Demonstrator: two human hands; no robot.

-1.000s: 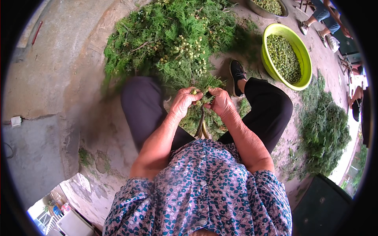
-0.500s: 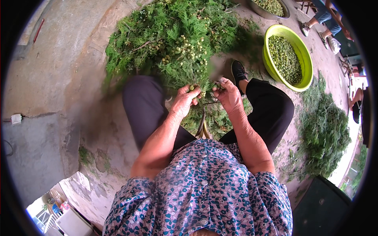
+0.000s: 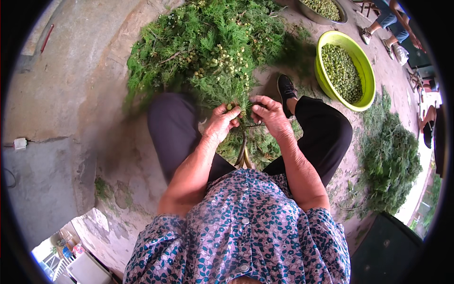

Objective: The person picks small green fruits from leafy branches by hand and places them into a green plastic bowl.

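Observation:
A leafy evergreen branch [image 3: 222, 87] with pale green cones stands between my knees, its brown stems [image 3: 243, 147] reaching back toward my shirt. My left hand [image 3: 220, 124] is closed around its foliage, and a few round green cones [image 3: 230, 107] show by the thumb. Close on the other side, my right hand [image 3: 271, 116] has its fingers curled in a pinch at the edge of the same branch. What lies between those fingertips is hidden.
A big heap of cut evergreen [image 3: 165, 45] lies ahead. Right of it stand a yellow-green basin [image 3: 370, 75] and a metal bowl [image 3: 314, 18], both holding green cones. More cut greenery [image 3: 390, 161] lies at right. Another person's legs [image 3: 385, 29] show at upper right.
My right hand has shifted slightly left, closer to my left hand, and its fingers have curled in toward the branch. The left hand has hardly moved.

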